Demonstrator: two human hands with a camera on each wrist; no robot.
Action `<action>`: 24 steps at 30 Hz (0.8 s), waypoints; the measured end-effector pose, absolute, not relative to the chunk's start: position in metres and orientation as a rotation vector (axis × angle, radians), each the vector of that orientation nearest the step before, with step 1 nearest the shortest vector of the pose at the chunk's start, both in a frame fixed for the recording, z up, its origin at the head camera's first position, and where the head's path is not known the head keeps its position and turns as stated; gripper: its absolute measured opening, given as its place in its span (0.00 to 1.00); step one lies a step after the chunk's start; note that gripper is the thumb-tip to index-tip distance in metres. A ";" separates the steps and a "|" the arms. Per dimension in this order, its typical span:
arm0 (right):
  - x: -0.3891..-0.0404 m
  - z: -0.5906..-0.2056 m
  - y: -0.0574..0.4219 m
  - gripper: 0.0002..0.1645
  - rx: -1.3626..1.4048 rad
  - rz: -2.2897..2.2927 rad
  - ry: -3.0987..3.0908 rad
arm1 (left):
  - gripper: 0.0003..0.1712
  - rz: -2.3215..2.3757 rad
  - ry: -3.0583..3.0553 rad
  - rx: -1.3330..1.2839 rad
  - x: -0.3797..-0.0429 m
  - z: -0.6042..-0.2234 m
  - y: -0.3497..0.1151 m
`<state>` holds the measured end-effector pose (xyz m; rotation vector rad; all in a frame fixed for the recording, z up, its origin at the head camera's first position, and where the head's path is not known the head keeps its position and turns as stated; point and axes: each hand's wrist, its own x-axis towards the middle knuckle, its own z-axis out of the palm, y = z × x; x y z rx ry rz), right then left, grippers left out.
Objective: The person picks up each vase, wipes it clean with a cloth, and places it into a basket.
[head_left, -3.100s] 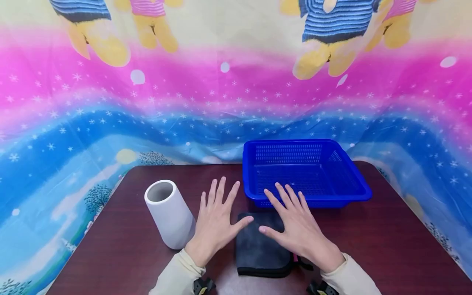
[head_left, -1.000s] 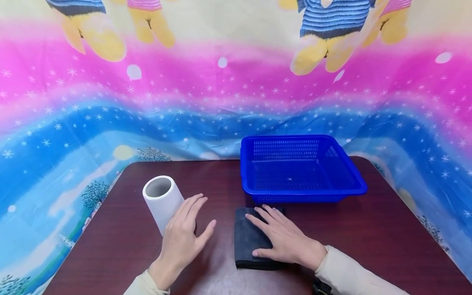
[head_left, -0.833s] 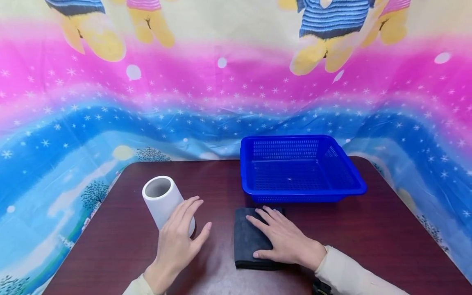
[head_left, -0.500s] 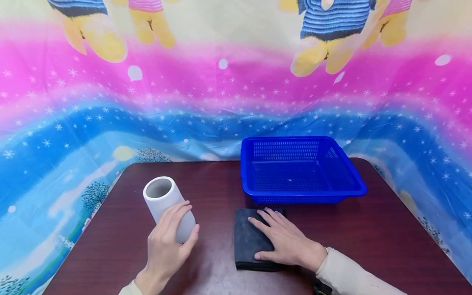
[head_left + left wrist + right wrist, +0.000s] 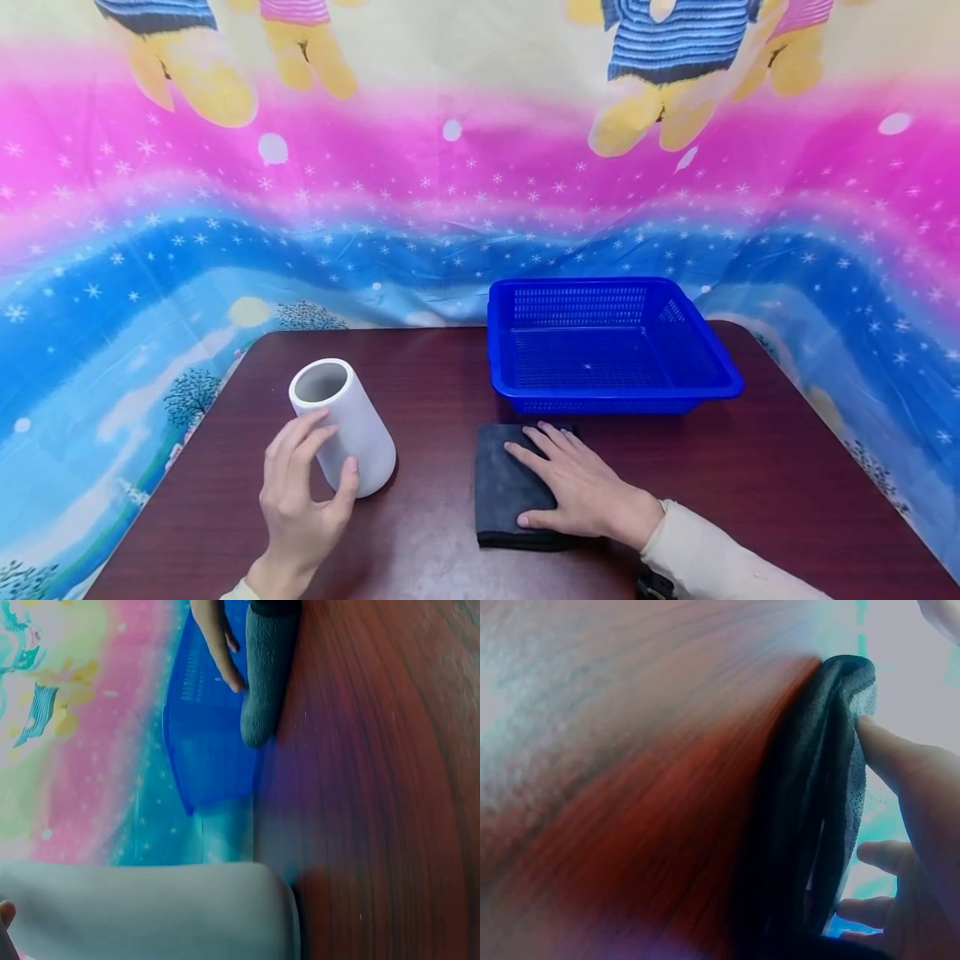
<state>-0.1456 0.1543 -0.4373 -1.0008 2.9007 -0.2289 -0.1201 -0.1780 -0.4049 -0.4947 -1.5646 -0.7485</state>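
Left grip [image 5: 297, 493] curves unclosed beside the white vase [image 5: 365, 435], right grip [image 5: 581, 486] rests splayed on the black pouch [image 5: 501, 486]

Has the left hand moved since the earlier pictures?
Yes. Judged against the blue basket, the left hand has moved left and is now close to the white vase.
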 end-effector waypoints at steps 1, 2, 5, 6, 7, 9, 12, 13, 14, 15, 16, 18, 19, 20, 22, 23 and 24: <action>-0.146 -0.437 0.155 0.54 -0.995 -0.232 2.895 | 0.24 -0.754 -1.565 -0.484 -0.121 -0.405 -0.179; -0.146 -0.437 0.155 0.54 -0.988 -0.232 2.890 | 0.27 -0.759 -1.569 -0.473 -0.121 -0.405 -0.181; -0.148 -0.438 0.155 0.56 -0.969 -0.229 2.872 | 0.33 -0.785 -1.593 -0.445 -0.124 -0.406 -0.187; -0.148 -0.438 0.155 0.57 -0.962 -0.229 2.866 | 0.35 -0.793 -1.606 -0.434 -0.125 -0.407 -0.189; -0.149 -0.438 0.155 0.58 -0.954 -0.230 2.859 | 0.36 -0.799 -1.620 -0.425 -0.126 -0.409 -0.192; -0.150 -0.438 0.155 0.60 -0.934 -0.234 2.846 | 0.38 -0.816 -1.640 -0.412 -0.128 -0.411 -0.196; -0.152 -0.437 0.155 0.63 -0.897 -0.241 2.823 | 0.41 -0.843 -1.673 -0.406 -0.131 -0.416 -0.200; -0.152 -0.438 0.154 0.64 -0.883 -0.243 2.817 | 0.42 -0.855 -1.681 -0.409 -0.131 -0.418 -0.202; -0.152 -0.438 0.154 0.65 -0.872 -0.244 2.811 | 0.43 -0.867 -1.688 -0.411 -0.132 -0.419 -0.203; -0.153 -0.437 0.154 0.66 -0.864 -0.245 2.806 | 0.43 -0.880 -1.698 -0.412 -0.133 -0.420 -0.204; -0.153 -0.437 0.153 0.66 -0.856 -0.250 2.800 | 0.44 -0.888 -1.707 -0.411 -0.134 -0.421 -0.205; -0.154 -0.437 0.152 0.67 -0.841 -0.257 2.785 | 0.45 -0.903 -1.727 -0.408 -0.135 -0.423 -0.207; -0.155 -0.437 0.152 0.68 -0.835 -0.262 2.778 | 0.46 -0.910 -1.736 -0.408 -0.135 -0.424 -0.208; -0.156 -0.436 0.151 0.68 -0.829 -0.265 2.770 | 0.46 -0.916 -1.749 -0.407 -0.135 -0.425 -0.209; -0.157 -0.435 0.151 0.69 -0.819 -0.268 2.754 | 0.47 -0.930 -1.783 -0.402 -0.135 -0.426 -0.211; -0.157 -0.435 0.151 0.70 -0.819 -0.263 2.751 | 0.47 -0.941 -1.802 -0.401 -0.135 -0.427 -0.212; -0.157 -0.434 0.151 0.70 -0.819 -0.259 2.749 | 0.47 -0.949 -1.822 -0.396 -0.135 -0.428 -0.213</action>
